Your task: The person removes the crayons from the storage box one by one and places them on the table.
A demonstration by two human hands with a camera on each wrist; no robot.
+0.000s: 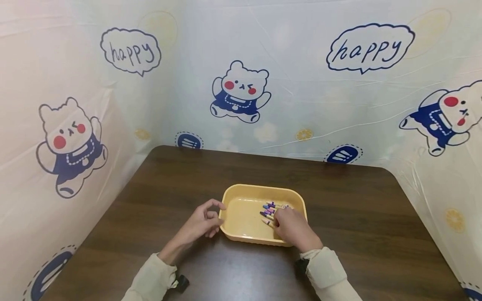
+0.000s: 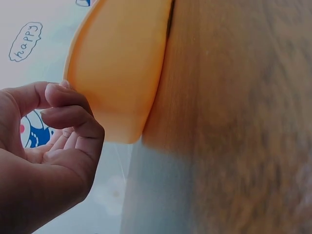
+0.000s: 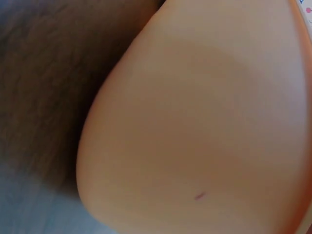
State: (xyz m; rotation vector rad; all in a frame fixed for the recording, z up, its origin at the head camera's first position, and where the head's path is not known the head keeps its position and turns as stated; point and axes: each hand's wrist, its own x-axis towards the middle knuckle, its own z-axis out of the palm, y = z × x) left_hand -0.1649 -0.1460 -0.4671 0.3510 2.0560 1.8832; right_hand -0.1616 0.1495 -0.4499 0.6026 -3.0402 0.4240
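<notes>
Toward the far middle of the table sits a yellow plastic tray [image 1: 241, 240] with rounded corners. Several crayons [image 1: 268, 215] in purple, blue, pink and peach lie together in its right half, tips pointing left. My right hand [image 1: 295, 228] reaches over the tray's right front rim, its curled fingers gripping crayons partly hidden beneath it. At the tray's left end is my left hand [image 1: 203, 219], loosely bent, a fingertip right at the rim. From the left wrist, that hand [image 2: 63, 131] shows beside the tray's outer wall [image 2: 122, 73]. The right wrist view shows only the tray's outer wall [image 3: 195, 122], no fingers.
The dark brown wooden table [image 1: 350, 217] spreads around the tray. Pale cloth [image 1: 293, 96] printed with cartoon bears and "happy" bubbles hangs behind it and along both sides. Dark wrist straps [image 1: 182, 283] show at both light sleeves.
</notes>
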